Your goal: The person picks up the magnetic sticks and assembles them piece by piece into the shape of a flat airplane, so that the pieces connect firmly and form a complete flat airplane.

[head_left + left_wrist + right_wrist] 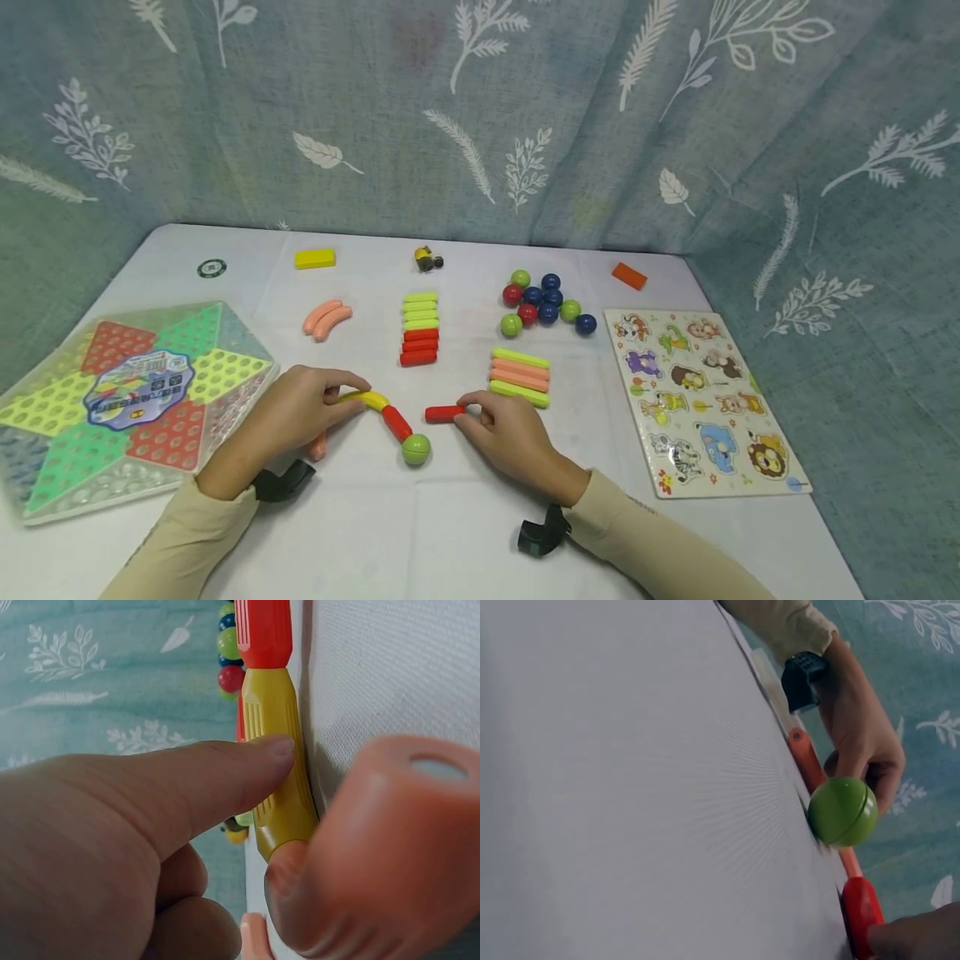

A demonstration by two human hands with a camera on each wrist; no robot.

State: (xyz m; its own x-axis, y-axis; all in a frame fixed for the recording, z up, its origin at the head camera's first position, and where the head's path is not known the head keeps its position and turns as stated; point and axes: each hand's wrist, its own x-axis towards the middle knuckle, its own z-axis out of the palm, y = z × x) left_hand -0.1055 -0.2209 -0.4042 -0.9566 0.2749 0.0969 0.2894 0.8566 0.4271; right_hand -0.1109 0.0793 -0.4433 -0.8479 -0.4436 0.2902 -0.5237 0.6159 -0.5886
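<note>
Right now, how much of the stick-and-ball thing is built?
Looks done: a yellow stick, red stick and green ball sit end to end.
In hand: the left fingers hold the yellow stick; the right fingers pinch a second red stick, apart from the ball.
Perhaps left: joining that one. More balls and sticks lie beyond, maybe for later.

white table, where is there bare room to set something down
The table is bare in front of the nearest green ball, and between the right hand and the animal puzzle. It is crowded around the left hand, between game board and curved yellow piece.
</note>
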